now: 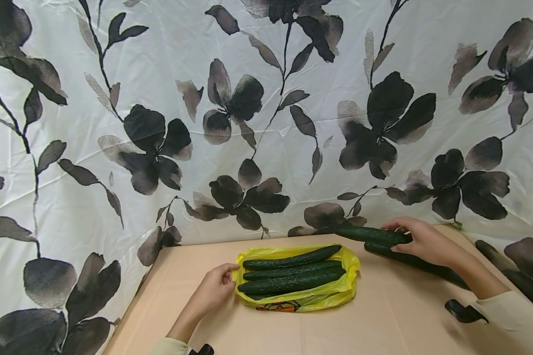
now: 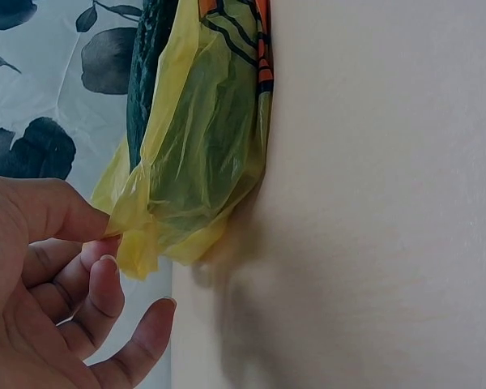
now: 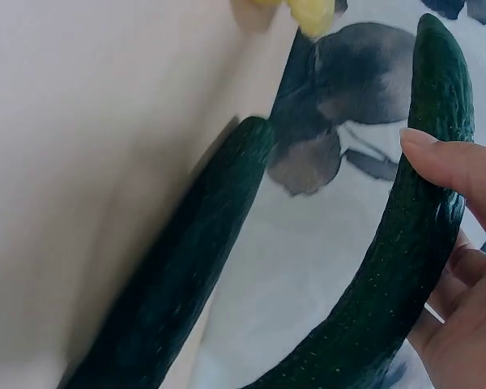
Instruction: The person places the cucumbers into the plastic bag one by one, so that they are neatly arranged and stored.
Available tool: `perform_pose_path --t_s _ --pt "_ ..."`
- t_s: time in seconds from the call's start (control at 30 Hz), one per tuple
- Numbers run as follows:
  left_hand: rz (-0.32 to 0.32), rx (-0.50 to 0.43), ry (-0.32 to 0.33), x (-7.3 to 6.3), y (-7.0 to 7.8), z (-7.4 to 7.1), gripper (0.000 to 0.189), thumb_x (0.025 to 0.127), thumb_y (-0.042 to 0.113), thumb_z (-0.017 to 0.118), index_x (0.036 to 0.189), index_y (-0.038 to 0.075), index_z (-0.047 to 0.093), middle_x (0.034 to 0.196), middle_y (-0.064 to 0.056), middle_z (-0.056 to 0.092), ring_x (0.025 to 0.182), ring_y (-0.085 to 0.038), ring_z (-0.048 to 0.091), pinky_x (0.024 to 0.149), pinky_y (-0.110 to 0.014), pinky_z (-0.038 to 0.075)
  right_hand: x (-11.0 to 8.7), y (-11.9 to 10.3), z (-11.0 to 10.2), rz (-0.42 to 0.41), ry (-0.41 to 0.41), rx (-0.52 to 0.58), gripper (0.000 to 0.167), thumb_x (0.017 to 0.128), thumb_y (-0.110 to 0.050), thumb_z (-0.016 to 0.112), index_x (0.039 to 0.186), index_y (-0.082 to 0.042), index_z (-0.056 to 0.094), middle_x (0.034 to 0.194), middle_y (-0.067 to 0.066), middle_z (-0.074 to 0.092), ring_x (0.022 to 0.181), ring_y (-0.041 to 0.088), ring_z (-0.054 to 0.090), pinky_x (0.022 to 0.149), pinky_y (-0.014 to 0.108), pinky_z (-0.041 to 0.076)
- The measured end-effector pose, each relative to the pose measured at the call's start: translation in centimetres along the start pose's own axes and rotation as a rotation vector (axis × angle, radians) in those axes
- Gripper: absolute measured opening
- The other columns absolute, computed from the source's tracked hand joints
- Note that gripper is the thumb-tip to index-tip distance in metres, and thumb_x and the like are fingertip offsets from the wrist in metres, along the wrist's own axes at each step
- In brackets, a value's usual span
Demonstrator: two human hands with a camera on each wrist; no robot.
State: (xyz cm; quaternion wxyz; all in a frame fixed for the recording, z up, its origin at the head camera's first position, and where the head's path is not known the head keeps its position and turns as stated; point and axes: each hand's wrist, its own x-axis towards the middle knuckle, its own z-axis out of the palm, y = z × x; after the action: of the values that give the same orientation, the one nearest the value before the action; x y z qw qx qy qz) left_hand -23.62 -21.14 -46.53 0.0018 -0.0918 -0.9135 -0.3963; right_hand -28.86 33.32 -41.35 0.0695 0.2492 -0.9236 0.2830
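A yellow plastic bag (image 1: 333, 299) lies with its mouth spread, holding several dark green cucumbers (image 1: 293, 282) side by side. My left hand (image 1: 215, 287) pinches the bag's left edge between thumb and finger; in the left wrist view the thin plastic (image 2: 202, 162) is drawn out to the fingertips, with the other fingers apart from it. To the right of the bag, my right hand (image 1: 428, 245) grips a curved cucumber (image 3: 389, 243), raised off the table, thumb on one side. Below it, a second loose cucumber (image 3: 178, 271) lies on the table.
The pale tan table (image 1: 271, 333) runs back to a hanging white cloth (image 1: 302, 162) printed with dark flowers, which also borders it at left and right. Near each sleeve cuff a black strap piece (image 1: 464, 311) shows.
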Motion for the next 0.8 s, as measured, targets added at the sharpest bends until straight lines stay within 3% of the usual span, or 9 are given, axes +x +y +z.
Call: perform_pose_path --t_s 0.3,0.53,0.8 --pt "0.020 -0.007 -0.011 -0.3 0.1 -0.4 0.038 0.087 -0.006 0.064 0.124 -0.002 0.066 0.086 -0.003 0.051 0.077 -0.014 0.048 0.063 -0.023 0.038 0.8 -2.9 1.0 -0.010 -0.035 0.040 0.050 0.082 -0.007 0.083 0.127 -0.019 0.067 0.111 -0.005 0.065 0.099 0.014 0.060 0.083 0.029 0.053" --pt "0.025 -0.010 -0.023 -0.6 0.1 -0.8 0.038 0.086 -0.007 0.065 0.123 -0.001 0.067 0.084 -0.003 0.051 0.076 -0.015 0.047 0.062 -0.023 0.037 1.6 -5.0 2.0 -0.075 -0.043 0.009 0.048 0.079 -0.005 0.084 0.122 -0.016 0.067 0.114 -0.002 0.064 0.099 0.017 0.059 0.084 0.033 0.053" --pt "0.034 -0.008 -0.032 -0.9 0.0 -1.1 0.038 0.086 -0.007 0.064 0.123 -0.001 0.067 0.084 -0.003 0.051 0.076 -0.015 0.048 0.063 -0.024 0.038 3.1 -7.7 3.6 -0.087 -0.073 -0.001 0.048 0.079 -0.007 0.085 0.121 -0.020 0.066 0.116 -0.004 0.063 0.103 0.017 0.059 0.090 0.038 0.054"
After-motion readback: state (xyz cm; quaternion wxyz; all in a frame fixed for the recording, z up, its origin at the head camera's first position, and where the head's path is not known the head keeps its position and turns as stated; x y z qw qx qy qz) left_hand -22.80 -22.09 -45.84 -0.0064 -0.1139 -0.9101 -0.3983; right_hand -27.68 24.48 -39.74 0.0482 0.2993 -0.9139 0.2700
